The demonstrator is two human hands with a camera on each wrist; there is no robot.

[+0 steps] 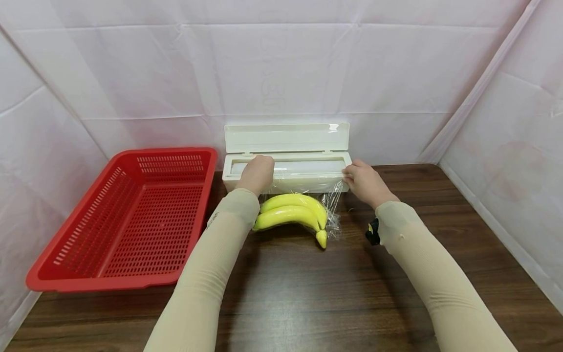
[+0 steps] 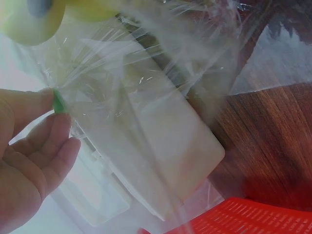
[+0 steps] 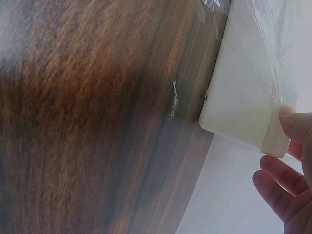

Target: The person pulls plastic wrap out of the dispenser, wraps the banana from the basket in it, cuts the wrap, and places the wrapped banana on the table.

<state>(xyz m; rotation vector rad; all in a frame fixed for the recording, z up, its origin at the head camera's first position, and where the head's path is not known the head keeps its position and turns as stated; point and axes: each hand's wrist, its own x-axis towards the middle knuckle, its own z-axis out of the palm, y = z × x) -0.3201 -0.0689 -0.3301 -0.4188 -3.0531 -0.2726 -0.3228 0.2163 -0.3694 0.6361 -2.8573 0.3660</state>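
A white cling film dispenser [image 1: 308, 183] stands against the back wall, its lid [image 1: 286, 139] raised and a roll inside. My left hand [image 1: 257, 173] is over its left front edge. The left wrist view shows that thumb and index finger pinching a small green piece [image 2: 59, 102] at the film's edge. My right hand [image 1: 365, 181] grips the dispenser's right end, thumb on top, fingers beneath in the right wrist view. Clear cling film [image 1: 334, 205] runs from the dispenser down around a bunch of yellow bananas [image 1: 288, 215], which lies in front of it.
To the left stands a red perforated plastic basket [image 1: 162, 230], close to the left forearm. Dark wood tabletop [image 1: 316, 293] extends in front of the bananas. White sheeting [image 1: 281, 73] encloses the back and sides. A small film scrap [image 3: 173, 100] lies near the dispenser's right end.
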